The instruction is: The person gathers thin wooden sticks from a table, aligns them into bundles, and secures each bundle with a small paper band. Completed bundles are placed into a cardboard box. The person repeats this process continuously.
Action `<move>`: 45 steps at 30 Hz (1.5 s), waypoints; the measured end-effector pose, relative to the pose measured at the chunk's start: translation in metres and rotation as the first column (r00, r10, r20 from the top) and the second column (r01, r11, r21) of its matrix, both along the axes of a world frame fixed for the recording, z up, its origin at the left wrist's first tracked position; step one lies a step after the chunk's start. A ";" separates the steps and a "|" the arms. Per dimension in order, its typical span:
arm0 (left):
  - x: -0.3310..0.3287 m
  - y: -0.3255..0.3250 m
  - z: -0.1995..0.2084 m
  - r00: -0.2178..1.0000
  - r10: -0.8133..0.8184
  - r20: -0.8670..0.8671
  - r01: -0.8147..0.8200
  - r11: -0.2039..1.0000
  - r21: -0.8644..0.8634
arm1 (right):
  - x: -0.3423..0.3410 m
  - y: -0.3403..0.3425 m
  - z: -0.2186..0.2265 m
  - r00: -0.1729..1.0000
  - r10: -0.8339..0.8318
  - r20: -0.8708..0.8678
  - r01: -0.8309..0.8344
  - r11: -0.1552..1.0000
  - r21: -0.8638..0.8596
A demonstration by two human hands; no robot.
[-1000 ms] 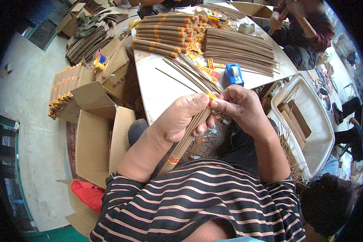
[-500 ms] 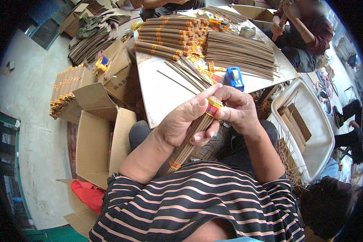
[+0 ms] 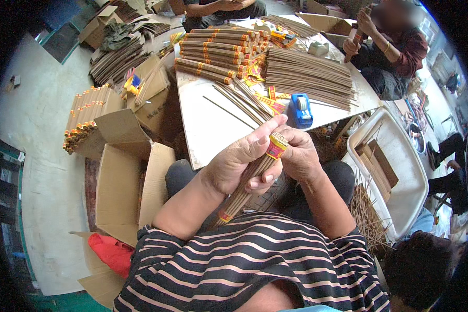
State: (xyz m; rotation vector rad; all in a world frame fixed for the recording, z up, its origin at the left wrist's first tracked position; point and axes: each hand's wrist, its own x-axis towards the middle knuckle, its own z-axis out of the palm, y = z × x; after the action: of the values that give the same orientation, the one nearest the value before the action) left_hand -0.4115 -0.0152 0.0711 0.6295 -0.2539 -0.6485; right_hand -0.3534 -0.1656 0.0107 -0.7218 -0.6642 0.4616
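Note:
A bundle of brown incense sticks [image 3: 243,188] slants up from my lap, its round upper end facing away from me. My left hand [image 3: 239,158] is wrapped round the bundle just below that end. A red-and-yellow paper band [image 3: 276,147] circles the top, and a second band [image 3: 223,215] sits near the lower end. My right hand [image 3: 300,157] is closed against the right side of the upper band, with its fingertips partly hidden behind the bundle. Beyond my hands, loose incense sticks [image 3: 239,102] and a blue tape dispenser [image 3: 300,110] lie on the white table [image 3: 203,125].
Banded bundles [image 3: 213,48] are stacked on the table beside a wide layer of loose sticks [image 3: 309,75]. An open cardboard box [image 3: 117,187] stands at my left, a white plastic tub [image 3: 416,192] at my right. Across the table a co-worker [image 3: 395,47] holds a bundle.
My right hand has shifted slightly down and round the band; its thumb no longer shows on the band's front. The left hand keeps its hold on the bundle.

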 end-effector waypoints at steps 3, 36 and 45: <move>-0.002 -0.002 0.004 0.997 0.069 -0.043 -0.065 0.994 0.084 | 0.006 -0.004 -0.003 0.994 -0.013 -0.109 -0.011 0.975 -0.223; -0.011 -0.006 0.009 0.957 0.288 0.030 -0.282 0.907 0.312 | -0.005 0.001 0.030 0.985 -0.172 -0.029 0.163 0.968 -0.192; -0.009 0.003 0.010 0.987 0.159 0.023 -0.161 0.975 0.151 | -0.002 0.012 0.006 0.994 0.058 -0.093 -0.039 0.981 0.190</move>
State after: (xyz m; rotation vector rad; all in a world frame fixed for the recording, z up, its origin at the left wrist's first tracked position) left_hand -0.4208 -0.0119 0.0814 0.7926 -0.1623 -0.5120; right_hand -0.3553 -0.1533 0.0171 -0.5022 -0.6251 0.4690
